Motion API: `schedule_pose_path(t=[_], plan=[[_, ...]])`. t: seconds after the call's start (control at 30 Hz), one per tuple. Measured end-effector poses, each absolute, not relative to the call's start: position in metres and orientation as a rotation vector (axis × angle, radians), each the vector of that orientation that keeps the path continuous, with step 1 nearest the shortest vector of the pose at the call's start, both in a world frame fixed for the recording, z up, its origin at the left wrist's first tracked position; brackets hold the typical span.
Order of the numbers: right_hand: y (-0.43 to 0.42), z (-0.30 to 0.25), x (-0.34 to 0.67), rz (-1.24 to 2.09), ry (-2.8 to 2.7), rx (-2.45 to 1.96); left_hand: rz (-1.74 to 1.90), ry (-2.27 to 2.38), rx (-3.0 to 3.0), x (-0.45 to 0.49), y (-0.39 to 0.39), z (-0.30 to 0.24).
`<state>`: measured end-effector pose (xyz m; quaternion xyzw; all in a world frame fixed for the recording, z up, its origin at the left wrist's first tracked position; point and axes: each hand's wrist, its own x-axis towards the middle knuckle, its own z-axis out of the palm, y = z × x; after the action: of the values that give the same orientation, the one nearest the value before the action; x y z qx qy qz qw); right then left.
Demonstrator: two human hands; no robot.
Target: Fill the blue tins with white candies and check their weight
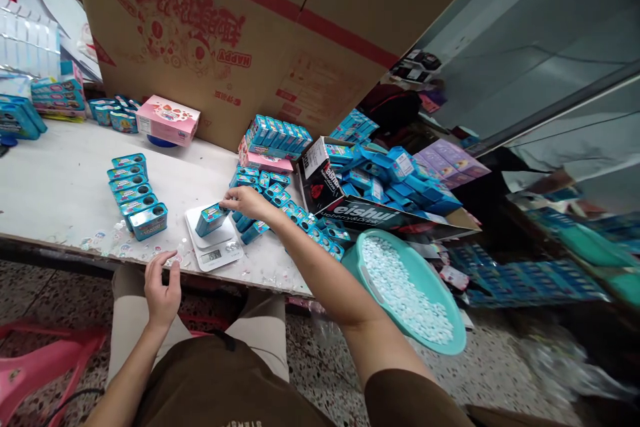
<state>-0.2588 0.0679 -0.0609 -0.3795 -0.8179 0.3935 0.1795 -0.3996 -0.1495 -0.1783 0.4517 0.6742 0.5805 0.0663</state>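
A small blue tin (211, 219) stands on the white digital scale (219, 255), whose display is lit. My right hand (246, 203) reaches across to the tin's right end, its fingertips pinched together at the top corner by the opening. Whatever lies between those fingertips is too small to make out. My left hand (163, 289) hovers at the table's front edge, left of the scale, with fingers apart and nothing in them. To the left, a row of blue tins (150, 221) with round holes in their tops stands on the table. More blue tins (306, 220) crowd beneath my right forearm.
A turquoise basin (453, 341) of small pale pieces sits right of the table. Behind it, a black carton (360, 210) holds many blue packs. A large cardboard box (260, 33) walls off the back. A pink box (169, 119) and red stool (45, 363) are at left.
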Motion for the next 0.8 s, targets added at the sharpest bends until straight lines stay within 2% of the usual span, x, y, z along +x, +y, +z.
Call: schedule_pose_path(t=[0.17,0.37,0.47,0.67,0.8], plan=[[0.070,-0.060,-0.259,1.050,-2.317,-1.097,1.755,2.035,1.359,-0.400,-0.150,-0.179],[0.074,-0.063,-0.244,1.066,-2.059,-1.131,1.751,2.027,1.443,-0.399,-0.140,-0.172],[0.074,-0.065,-0.234,1.183,-1.925,-1.215,1.740,2.010,1.487,-0.399,-0.134,-0.167],[0.069,-0.054,-0.216,1.642,-1.427,-1.188,1.730,2.011,1.509,-0.398,-0.131,-0.162],[0.052,-0.052,-0.201,1.741,-1.314,-1.125,1.725,2.093,1.473,-0.403,-0.135,-0.159]])
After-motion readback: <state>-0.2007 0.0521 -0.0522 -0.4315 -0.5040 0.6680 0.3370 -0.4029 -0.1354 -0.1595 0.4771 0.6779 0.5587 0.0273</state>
